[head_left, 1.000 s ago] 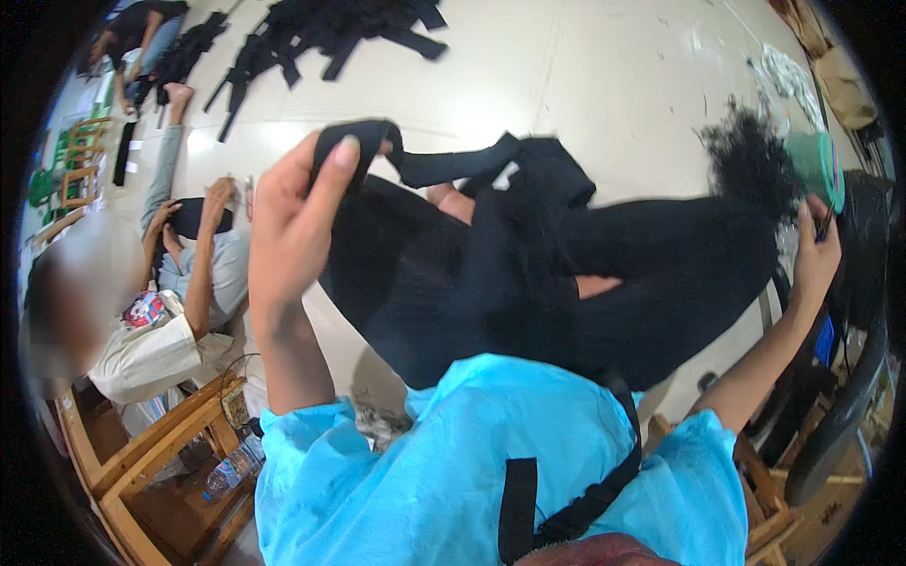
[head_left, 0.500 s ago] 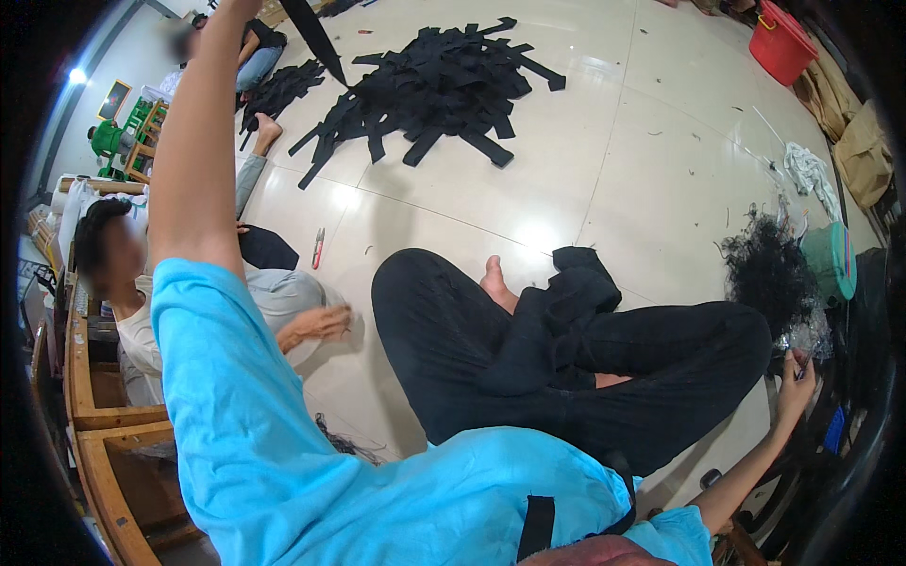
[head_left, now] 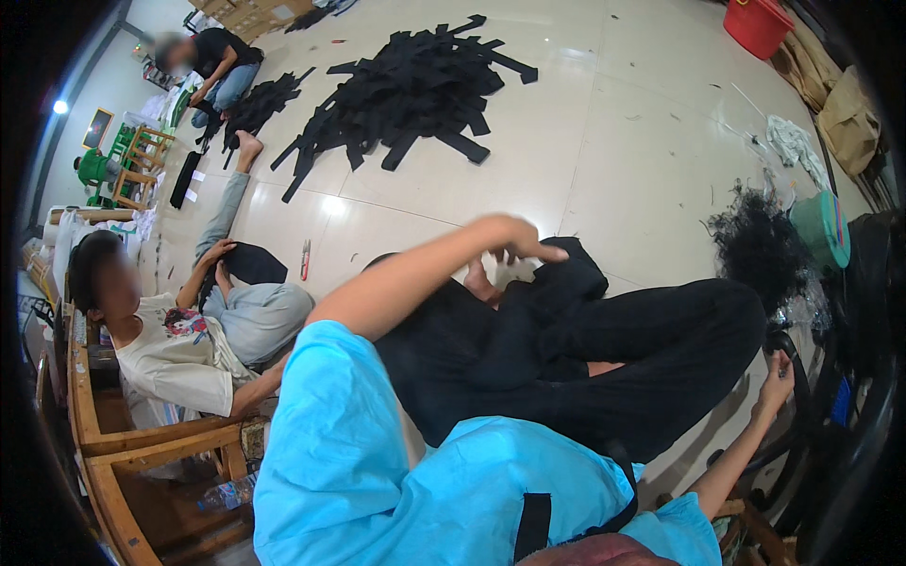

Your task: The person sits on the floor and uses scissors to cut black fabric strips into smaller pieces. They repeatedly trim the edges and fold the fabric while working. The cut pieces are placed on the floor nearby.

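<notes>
My left hand (head_left: 514, 238) reaches across in front of my lap, slightly blurred, with the index finger stretched out and the others partly bent. No item shows in it. Just beyond its fingertips, a bundle of black cloth (head_left: 578, 272) lies over my crossed legs. At the far right, beside my knee, my right hand (head_left: 776, 377) is closed with fingertips pinched around something small and dark that I cannot make out. Close to that hand sit a tangle of black threads (head_left: 755, 241) and some clear plastic (head_left: 807, 311).
A large pile of black cloth strips (head_left: 406, 99) lies on the tiled floor ahead. At left, a seated person (head_left: 179, 330) handles dark cloth near red-handled snips (head_left: 305, 260) and a wooden frame (head_left: 160, 439). Another person (head_left: 222, 71) crouches behind. A green tub (head_left: 819, 231) and red bucket (head_left: 758, 26) stand right.
My left arm has come down from high up toward my lap; the black strip hanging by it is gone from there. My right hand stays by my right knee. The view has shifted slightly.
</notes>
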{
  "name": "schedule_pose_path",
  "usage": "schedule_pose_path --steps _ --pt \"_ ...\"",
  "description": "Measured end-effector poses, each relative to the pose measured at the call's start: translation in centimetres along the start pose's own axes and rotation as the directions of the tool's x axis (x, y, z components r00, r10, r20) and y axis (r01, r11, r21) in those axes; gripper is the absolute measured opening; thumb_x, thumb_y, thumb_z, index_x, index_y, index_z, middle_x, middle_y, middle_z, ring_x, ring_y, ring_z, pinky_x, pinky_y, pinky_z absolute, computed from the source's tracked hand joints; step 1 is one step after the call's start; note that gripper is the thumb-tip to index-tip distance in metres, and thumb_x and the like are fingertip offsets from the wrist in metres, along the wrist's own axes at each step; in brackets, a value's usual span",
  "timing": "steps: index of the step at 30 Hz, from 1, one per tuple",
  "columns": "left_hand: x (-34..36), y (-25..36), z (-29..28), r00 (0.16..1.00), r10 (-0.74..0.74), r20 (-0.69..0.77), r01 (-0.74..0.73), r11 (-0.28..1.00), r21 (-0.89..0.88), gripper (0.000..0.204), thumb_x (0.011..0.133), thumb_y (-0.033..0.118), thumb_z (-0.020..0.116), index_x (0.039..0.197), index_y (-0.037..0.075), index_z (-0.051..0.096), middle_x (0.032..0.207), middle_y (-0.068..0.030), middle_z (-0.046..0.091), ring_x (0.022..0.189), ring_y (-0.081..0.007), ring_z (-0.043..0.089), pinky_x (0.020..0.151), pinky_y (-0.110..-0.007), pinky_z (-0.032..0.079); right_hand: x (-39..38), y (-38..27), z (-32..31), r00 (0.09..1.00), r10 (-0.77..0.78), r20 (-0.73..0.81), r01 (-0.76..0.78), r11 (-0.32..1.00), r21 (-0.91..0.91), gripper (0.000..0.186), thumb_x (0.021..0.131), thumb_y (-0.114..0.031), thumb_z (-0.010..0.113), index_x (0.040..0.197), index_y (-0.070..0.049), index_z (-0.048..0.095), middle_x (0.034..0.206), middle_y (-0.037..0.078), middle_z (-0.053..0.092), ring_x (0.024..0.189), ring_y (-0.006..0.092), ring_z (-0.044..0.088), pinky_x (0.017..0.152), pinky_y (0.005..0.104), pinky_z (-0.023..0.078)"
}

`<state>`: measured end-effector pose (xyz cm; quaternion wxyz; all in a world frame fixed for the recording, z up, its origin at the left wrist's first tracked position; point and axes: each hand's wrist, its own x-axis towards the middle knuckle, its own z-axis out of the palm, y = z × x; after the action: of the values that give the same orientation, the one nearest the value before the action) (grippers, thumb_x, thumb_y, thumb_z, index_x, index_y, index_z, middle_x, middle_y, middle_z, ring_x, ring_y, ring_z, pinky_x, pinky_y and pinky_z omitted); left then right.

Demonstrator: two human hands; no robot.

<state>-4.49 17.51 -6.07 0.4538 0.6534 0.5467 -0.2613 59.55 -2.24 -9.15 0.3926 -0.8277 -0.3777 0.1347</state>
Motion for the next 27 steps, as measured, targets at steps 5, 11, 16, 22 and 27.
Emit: schedule_pose_path --steps 5,11,16,22,27 --pt "4.3 1.9 6.5 0.989 0.144 -0.012 -0.144 0.99 -0.003 0.087 0.097 0.07 0.056 0.127 -0.011 0.066 0.12 -0.0262 0.072 0.112 -0.0401 0.07 0.096 -0.047 0.057 -0.5 -6.8 -3.8 0.972 -0.092 -0.217 0.106 0.993 0.052 0.042 0.106 -0.033 0.066 0.131 0.001 0.069 0.12 0.008 0.074 0.077 0.0093 0.056 0.073 0.0274 0.046" --pt "-2.4 3.2 1.6 0.71 0.339 -0.618 -0.634 0.691 -0.349 0.035 0.103 0.031 0.064 0.116 -0.001 0.068 0.102 -0.0102 0.071 0.096 -0.0177 0.066 0.084 -0.034 0.053 -6.6 -23.9 0.1 0.901 -0.274 -0.336 0.416 0.764 0.494 0.031 0.108 -0.022 0.063 0.132 -0.004 0.07 0.111 0.003 0.073 0.062 -0.0028 0.036 0.053 0.0182 0.027" --pt "-10.4 6.4 -2.4 0.409 0.328 -0.852 -0.905 0.267 -0.332 0.025 0.101 0.019 0.068 0.117 0.0 0.069 0.099 -0.0002 0.07 0.091 -0.0077 0.063 0.081 -0.025 0.051 -8.4 -32.8 5.1 0.941 -0.327 -0.086 0.3 0.692 0.656 0.033 0.106 -0.017 0.066 0.136 -0.005 0.068 0.114 0.002 0.074 0.059 -0.0037 0.036 0.049 0.0166 0.025" --pt "-15.4 7.2 -1.3 0.113 0.38 -0.918 -0.994 0.051 -0.102 0.03 0.091 0.006 0.068 0.119 -0.005 0.07 0.122 -0.0101 0.067 0.11 -0.0181 0.064 0.097 -0.033 0.051 -10.9 -41.0 17.4 0.805 -0.218 0.553 -0.233 0.74 0.631 0.069 0.095 -0.059 0.073 0.136 -0.005 0.061 0.108 0.004 0.073 0.052 0.0007 0.038 0.042 0.021 0.028" --pt "-14.2 5.2 -1.6 0.614 0.516 -0.597 -0.748 0.623 -0.23 0.043 0.096 0.028 0.07 0.122 -0.006 0.069 0.11 -0.01 0.069 0.104 -0.0141 0.064 0.092 -0.03 0.051 -11.5 -41.4 21.1 0.728 -0.295 0.619 -0.444 0.485 0.753 0.033 0.094 -0.019 0.081 0.119 -0.001 0.069 0.105 0.009 0.076 0.091 0.0181 0.074 0.083 0.033 0.06"
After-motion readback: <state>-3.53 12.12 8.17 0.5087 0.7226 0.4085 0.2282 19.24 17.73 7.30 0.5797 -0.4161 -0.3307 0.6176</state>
